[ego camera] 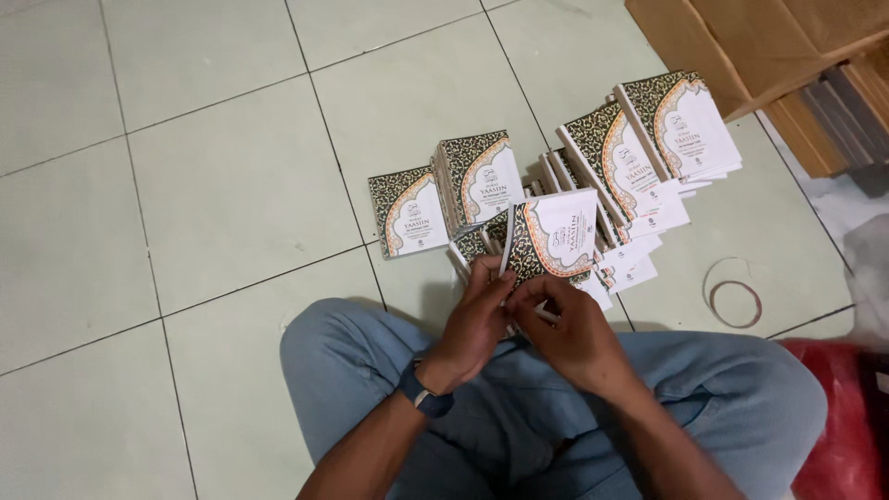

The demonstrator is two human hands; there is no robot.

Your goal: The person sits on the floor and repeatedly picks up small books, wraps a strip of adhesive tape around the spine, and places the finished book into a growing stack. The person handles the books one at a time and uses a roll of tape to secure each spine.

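I sit cross-legged on a tiled floor. Both hands hold a small stack of booklets (554, 236) with white covers and dark ornamental borders, tilted upright above my knees. My left hand (478, 319), with a dark watch on its wrist, grips the stack's lower left edge. My right hand (572, 326) grips the lower right edge, fingers curled at the spine. Just beyond, more of the same booklets lie in piles: a single one (407, 211) at the left, a stack (481, 178) beside it, and taller leaning stacks (682, 124) to the right.
Brown cardboard boxes (741, 42) stand at the upper right. Rubber bands (734, 304) lie on the floor right of my knee. A red plastic bag (843, 417) sits at the lower right edge. Pale floor tiles (185, 185) spread to the left.
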